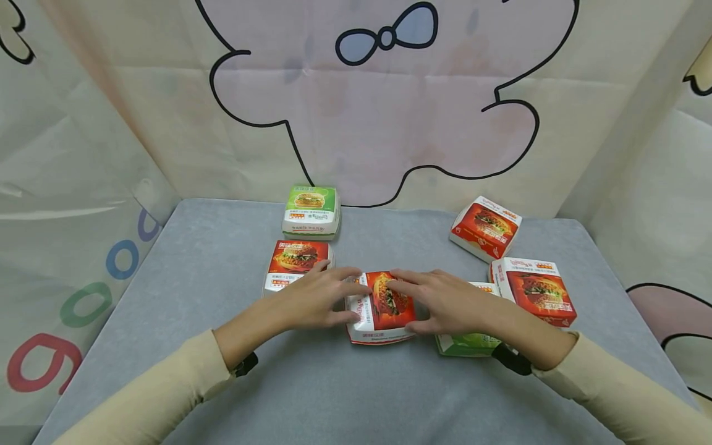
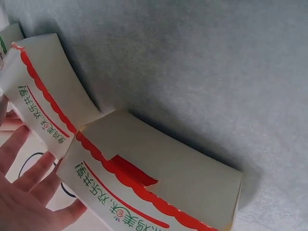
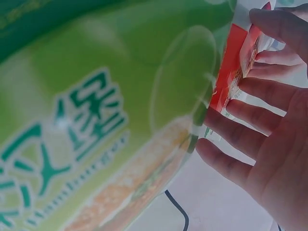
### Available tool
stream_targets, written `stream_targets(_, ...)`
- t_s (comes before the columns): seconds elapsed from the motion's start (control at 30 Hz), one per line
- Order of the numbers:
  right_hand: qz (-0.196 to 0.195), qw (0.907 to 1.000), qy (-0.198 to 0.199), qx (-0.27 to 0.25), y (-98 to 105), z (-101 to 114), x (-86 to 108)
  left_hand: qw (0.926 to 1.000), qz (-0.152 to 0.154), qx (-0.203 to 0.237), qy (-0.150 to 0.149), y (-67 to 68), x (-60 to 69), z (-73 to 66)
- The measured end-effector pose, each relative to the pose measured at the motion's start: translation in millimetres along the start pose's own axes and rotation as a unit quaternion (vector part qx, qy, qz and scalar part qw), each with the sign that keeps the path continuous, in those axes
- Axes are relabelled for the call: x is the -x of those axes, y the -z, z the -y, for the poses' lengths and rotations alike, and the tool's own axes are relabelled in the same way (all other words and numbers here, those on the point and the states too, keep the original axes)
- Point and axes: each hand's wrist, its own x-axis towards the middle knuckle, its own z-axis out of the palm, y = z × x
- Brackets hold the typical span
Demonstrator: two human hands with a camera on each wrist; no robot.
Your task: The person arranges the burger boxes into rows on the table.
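Observation:
A red and white burger box [image 1: 392, 312] sits mid-table between both hands. Along its left side is the left hand [image 1: 319, 300], fingers spread and fairly straight, fingertips at its edge. The right hand [image 1: 445, 300] lies over its right side, fingers extended above the lid; whether they touch it, I cannot tell. Just beyond the left hand is another red and white burger box [image 1: 297, 254], partly hidden by that hand. Under the right forearm is a green burger box [image 1: 470, 346], which fills much of the right wrist view with its "Hamburger" lettering [image 3: 82, 183].
A green and white burger box [image 1: 311, 213] stands at the back left. Two more red burger boxes, one at the back right [image 1: 485, 230] and one nearer [image 1: 539, 293], are on the right. A grey cloth [image 1: 334, 395] covers the table; a printed curtain [image 1: 389, 123] hangs behind.

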Motion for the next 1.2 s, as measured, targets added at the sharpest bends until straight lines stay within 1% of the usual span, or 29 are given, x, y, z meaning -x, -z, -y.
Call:
stream_targets(0.33, 0.001, 1.0, 0.007, 0.003, 0.4, -0.6, 1.6, 0.9999, -0.013, 0.007, 0.003, -2.7, -2.5, -4.4)
stream_targets(0.53, -0.01, 0.9998, 0.007, -0.012, -0.5, -3.1, 4.5, 0.9997, -0.023, -0.011, 0.005, -5.0, -2.4, -5.1)
stream_targets(0.63, -0.015, 0.9995, -0.003, -0.028, -1.5, -4.3, 5.6, 0.9994, -0.027, -0.02, 0.003, -5.0, -1.4, -5.2)
stream_targets(0.87, -0.027, 0.9961, -0.043, -0.072, -0.3, -2.9, 7.9, 0.999, -0.029, -0.035, 0.003, -3.8, 0.1, -6.9)
stream_targets(1.03, -0.04, 0.9933, -0.074, -0.079, -1.1, 0.7, 8.2, 0.9989, -0.038, -0.027, 0.005, -5.2, -0.5, -6.1)
stream_targets(1.2, -0.059, 0.9931, -0.077, -0.066, -6.6, 2.2, 5.6, 0.9985, -0.049, -0.025, 0.003, -6.2, -0.6, -6.3)
